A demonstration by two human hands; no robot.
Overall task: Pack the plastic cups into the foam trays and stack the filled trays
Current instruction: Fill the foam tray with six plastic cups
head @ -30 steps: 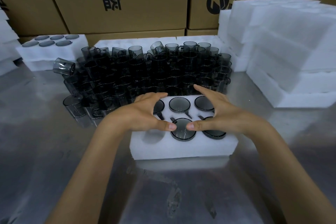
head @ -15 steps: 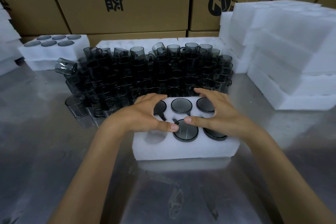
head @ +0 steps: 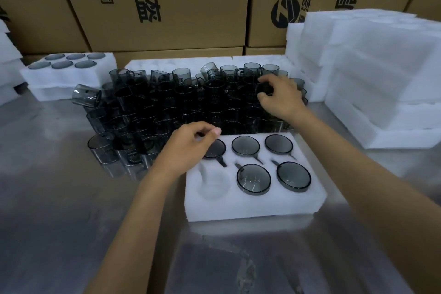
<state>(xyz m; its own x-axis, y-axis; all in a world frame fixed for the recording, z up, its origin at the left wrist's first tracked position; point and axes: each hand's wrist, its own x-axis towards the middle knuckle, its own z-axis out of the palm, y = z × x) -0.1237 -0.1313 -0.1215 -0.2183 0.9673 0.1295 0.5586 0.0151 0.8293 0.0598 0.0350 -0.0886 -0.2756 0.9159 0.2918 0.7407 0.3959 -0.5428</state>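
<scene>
A white foam tray (head: 253, 205) lies on the metal table in front of me. Five of its slots hold grey see-through plastic cups (head: 253, 178); the front-left slot (head: 212, 186) is empty. Behind the tray stands a dense pile of loose cups (head: 167, 107). My right hand (head: 281, 100) reaches into the pile's far right, with thumb and fingers curled round a cup (head: 253, 86) there. My left hand (head: 191, 145) hovers over the tray's back-left corner, fingers curled in and thumb against them, holding nothing.
A filled foam tray (head: 71, 76) sits on other foam at the back left. Tall stacks of foam trays (head: 381, 74) stand at the right. Cardboard boxes (head: 179, 2) wall off the back. One cup (head: 86, 96) lies tipped at the pile's left edge.
Both hands have left the front-middle cup, which now sits in its slot. My right hand moved back into the cup pile; my left hand drew back to the tray's far-left corner.
</scene>
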